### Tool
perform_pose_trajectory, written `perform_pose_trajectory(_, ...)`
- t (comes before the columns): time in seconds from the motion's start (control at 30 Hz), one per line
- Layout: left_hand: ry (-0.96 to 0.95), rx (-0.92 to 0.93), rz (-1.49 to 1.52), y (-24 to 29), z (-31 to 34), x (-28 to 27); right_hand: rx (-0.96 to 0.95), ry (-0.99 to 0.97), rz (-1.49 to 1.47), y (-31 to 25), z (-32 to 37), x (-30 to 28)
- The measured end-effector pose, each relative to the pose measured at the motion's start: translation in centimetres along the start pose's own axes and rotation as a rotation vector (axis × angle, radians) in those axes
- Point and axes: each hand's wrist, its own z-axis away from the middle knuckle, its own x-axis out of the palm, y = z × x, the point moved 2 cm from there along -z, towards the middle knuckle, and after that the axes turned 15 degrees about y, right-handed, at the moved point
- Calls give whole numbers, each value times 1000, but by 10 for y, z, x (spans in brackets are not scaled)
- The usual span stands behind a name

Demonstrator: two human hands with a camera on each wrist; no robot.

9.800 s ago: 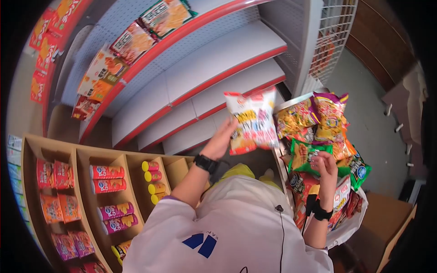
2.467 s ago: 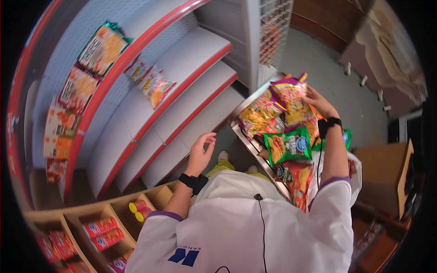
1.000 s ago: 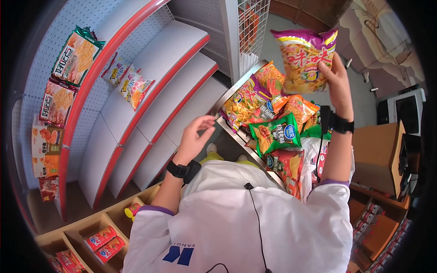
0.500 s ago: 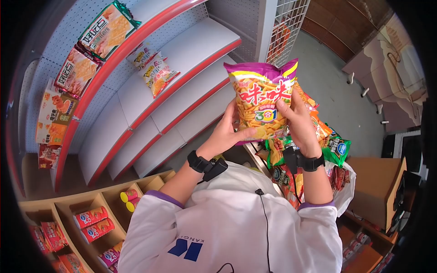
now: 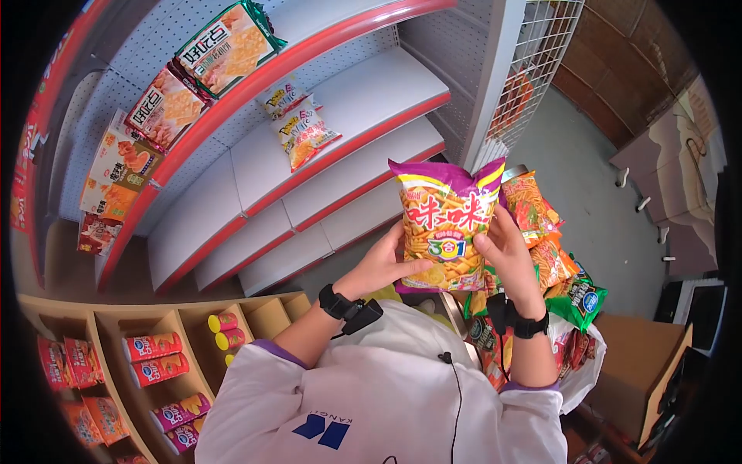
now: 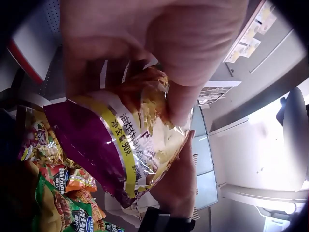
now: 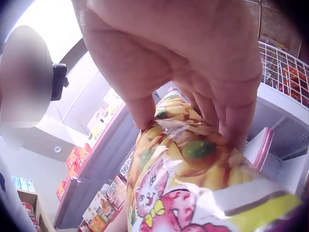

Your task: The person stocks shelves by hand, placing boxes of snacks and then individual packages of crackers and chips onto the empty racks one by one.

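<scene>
A purple and yellow snack bag (image 5: 448,224) is held upright between both hands in front of the body, its printed front facing up to the head camera. My left hand (image 5: 382,263) grips its left lower side, thumb across the front. On the opposite edge my right hand (image 5: 512,259) grips it, thumb on the front and the other fingers behind. In the left wrist view the crinkled snack bag (image 6: 140,135) shows its purple end and side print; the right wrist view shows a cartoon animal on the snack bag (image 7: 169,193).
White tiered shelves (image 5: 340,166) with red edges curve ahead, bearing white-orange snack bags (image 5: 305,135). Packaged biscuits (image 5: 230,48) stand on the upper shelf. To the right lies a pile with orange snack bags (image 5: 532,207) and a green bag (image 5: 578,301). A cardboard display (image 5: 259,321) holds chip cans.
Earlier the left hand held a white-red snack bag; such bags now sit on the shelf. The right hand lifted the purple bag from the pile, and the left hand then took hold of it too.
</scene>
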Motion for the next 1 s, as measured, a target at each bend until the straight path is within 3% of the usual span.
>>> perform_pose_trajectory(0.13, -8, -149, -11, 9, -20, -9, -22, 17, -15, 17, -15, -1)
perform_pose_trajectory(0.2, 16, -159, -4, 23, -34, -23, -260, 130, 41, 18, -19, 7)
perform_pose_trajectory(0.27, 35, -188, -17, 35, -57, -47, -216, 228, 102, 4, -12, 4)
perform_pose_trajectory(0.4, 231, -163, 37, 60, -162, -97, -126, 481, 53, -17, -14, -1)
perform_pose_trajectory(0.53, 334, 2, -48, 70, -294, -153, -58, 615, -3, 2, -21, 5)
perform_pose_trajectory(0.7, 372, 16, 14, 65, -425, -209, 66, 806, -97, 33, -7, 20)
perform_pose_trajectory(0.87, 431, 49, 1, 64, -489, -236, 190, 1017, -87, 64, 16, 32)
perform_pose_trajectory(1.0, 399, 81, 39, 56, -520, -252, 275, 1065, -124, 79, 24, 45)
